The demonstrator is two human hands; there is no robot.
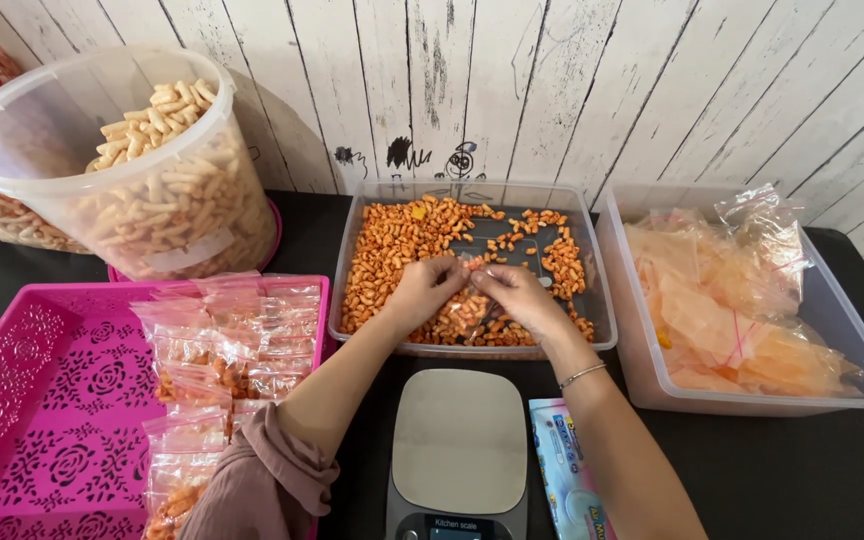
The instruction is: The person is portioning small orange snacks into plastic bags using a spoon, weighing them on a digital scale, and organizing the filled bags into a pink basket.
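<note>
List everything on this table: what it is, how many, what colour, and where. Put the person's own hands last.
snack tray: one, clear plastic, centre, holding orange coated snacks
small bag: one, clear, partly filled, over the tray between both hands
kitchen scale: one, grey, near centre edge
tub: one, clear, far left, full of pale stick snacks
basket: one, pink, near left
filled bags: many, clear with orange snacks, in the basket
bin: one, clear, right side
empty bags: many, clear orange-tinted, in the bin
packet: one, pale blue, right of the scale
table: one, black
left hand: holds the small bag
right hand: holds the small bag, bracelet on the wrist
</note>
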